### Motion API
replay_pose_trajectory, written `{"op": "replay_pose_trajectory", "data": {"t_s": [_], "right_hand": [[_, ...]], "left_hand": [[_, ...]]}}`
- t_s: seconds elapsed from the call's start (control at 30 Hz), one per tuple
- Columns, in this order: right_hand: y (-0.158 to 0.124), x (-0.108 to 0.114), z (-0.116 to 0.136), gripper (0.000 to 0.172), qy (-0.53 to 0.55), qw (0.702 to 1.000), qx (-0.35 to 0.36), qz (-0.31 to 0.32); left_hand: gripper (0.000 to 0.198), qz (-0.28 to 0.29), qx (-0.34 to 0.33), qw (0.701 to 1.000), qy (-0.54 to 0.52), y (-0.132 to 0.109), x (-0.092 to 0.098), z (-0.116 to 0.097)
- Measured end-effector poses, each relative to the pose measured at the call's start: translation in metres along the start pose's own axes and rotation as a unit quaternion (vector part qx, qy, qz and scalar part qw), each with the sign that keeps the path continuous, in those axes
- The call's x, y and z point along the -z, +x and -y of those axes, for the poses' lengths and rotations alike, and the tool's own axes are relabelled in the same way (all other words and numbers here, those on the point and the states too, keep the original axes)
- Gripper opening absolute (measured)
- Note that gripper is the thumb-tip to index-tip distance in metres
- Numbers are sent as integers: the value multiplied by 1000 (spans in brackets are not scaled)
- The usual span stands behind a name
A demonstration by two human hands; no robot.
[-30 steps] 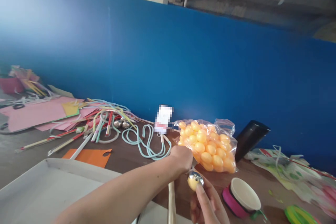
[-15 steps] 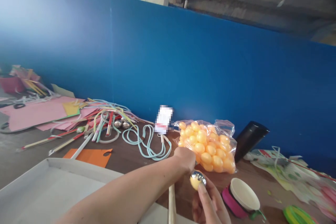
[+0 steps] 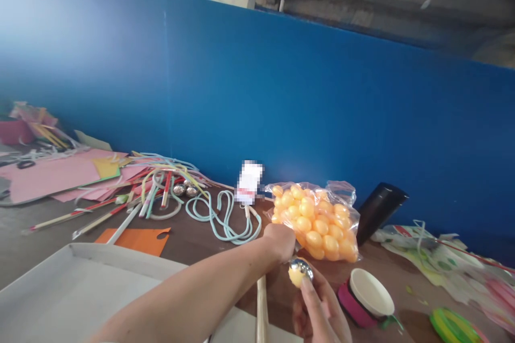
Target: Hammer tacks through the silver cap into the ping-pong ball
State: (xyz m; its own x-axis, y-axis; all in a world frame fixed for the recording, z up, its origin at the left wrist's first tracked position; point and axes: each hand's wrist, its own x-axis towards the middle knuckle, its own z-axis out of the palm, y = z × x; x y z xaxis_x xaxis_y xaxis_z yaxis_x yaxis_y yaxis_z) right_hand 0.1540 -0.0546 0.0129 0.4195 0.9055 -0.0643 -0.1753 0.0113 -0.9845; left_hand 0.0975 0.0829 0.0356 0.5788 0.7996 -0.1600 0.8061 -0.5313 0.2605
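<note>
My right hand (image 3: 324, 308) grips a small shiny ball (image 3: 301, 272), silver on its upper right and pale yellow on its lower left, with the thumb pressed on its side. My left arm reaches across from the lower left. Its hand (image 3: 280, 242) is closed just above and left of the ball, the fingers turned away, so what they hold is hidden. Right behind that hand lies a clear plastic bag (image 3: 317, 225) full of orange-yellow balls. A pale wooden stick (image 3: 262, 311) runs out from under my left wrist; whether it is held I cannot tell.
A white tray (image 3: 48, 278) lies at left. Behind it are orange card (image 3: 139, 241), loose sticks, pink paper and silver balls (image 3: 186, 188). A light-blue cord (image 3: 225, 225) with a badge lies mid-table. At right are a cup (image 3: 368, 295), a black cylinder (image 3: 380, 209) and green rings (image 3: 453, 327).
The whole view has shifted slightly. Both hands keep nearly the same pose, and the ball stays in my right fingers beside my left hand.
</note>
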Motion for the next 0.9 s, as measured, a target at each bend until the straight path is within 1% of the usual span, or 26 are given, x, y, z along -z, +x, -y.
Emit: {"op": "replay_pose_trajectory", "data": {"t_s": [0.23,0.43,0.6,0.77,0.83,0.9], "right_hand": [[1,0,0,62,-17,999,-28,-12],[2,0,-3,63,-15,1000,-27,2],[3,0,-4,60,-20,999,-30,7],[2,-2,0,66,-11,999,-28,-11],[0,-3,2,66,-19,999,-34,-11],[-1,-5,3,64,-24,999,-43,-11]], "left_hand": [[26,-23,3,1000,-16,4,-7,1],[31,-60,6,997,-37,-9,1,5],[24,-78,31,995,-62,-17,5,7],[24,-115,45,984,-130,-26,4,13],[22,-129,41,976,-172,-35,4,19],[18,-131,30,966,-221,-47,4,26]]}}
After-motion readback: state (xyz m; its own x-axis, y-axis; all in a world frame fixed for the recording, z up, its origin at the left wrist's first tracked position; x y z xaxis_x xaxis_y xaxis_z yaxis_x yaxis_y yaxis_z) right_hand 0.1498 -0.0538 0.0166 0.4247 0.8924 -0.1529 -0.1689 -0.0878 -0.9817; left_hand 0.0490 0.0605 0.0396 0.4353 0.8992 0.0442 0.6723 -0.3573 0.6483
